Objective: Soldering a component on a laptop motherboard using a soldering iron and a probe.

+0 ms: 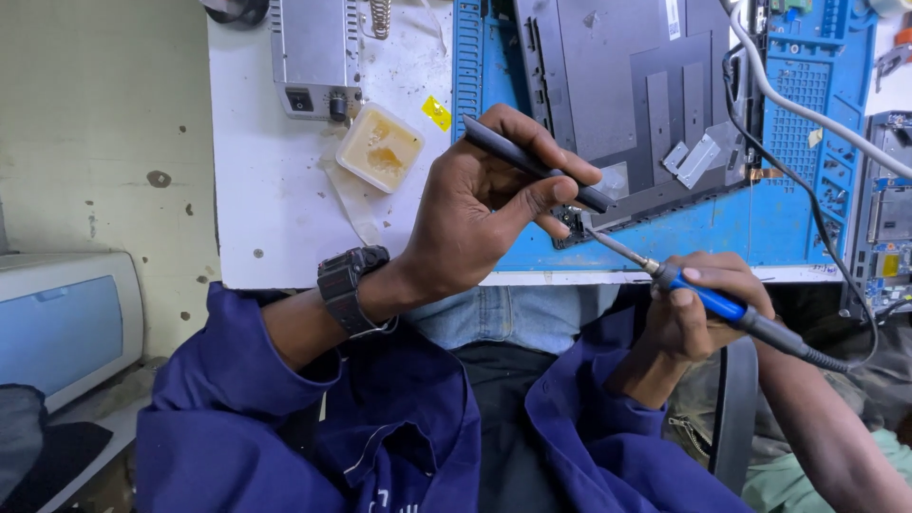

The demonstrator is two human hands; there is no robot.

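Note:
My left hand (465, 218), a black watch on its wrist, is shut on a dark pen-like tool (532, 163) whose tip points at the near corner of a dark laptop base (627, 85). My right hand (698, 323) grips the blue handle of a soldering iron (712, 302). The iron's metal tip reaches up-left to the same corner, just under the left hand's fingers. The laptop base lies on a blue work mat (798, 142). Both arms wear dark blue sleeves.
On the white table (266, 190) stand a grey soldering station (313, 47) and a small tub of yellowish flux (380, 147). A circuit board (888, 218) lies at the right. A white cable (807, 109) crosses the mat. Another person's bare arm (836, 437) is at lower right.

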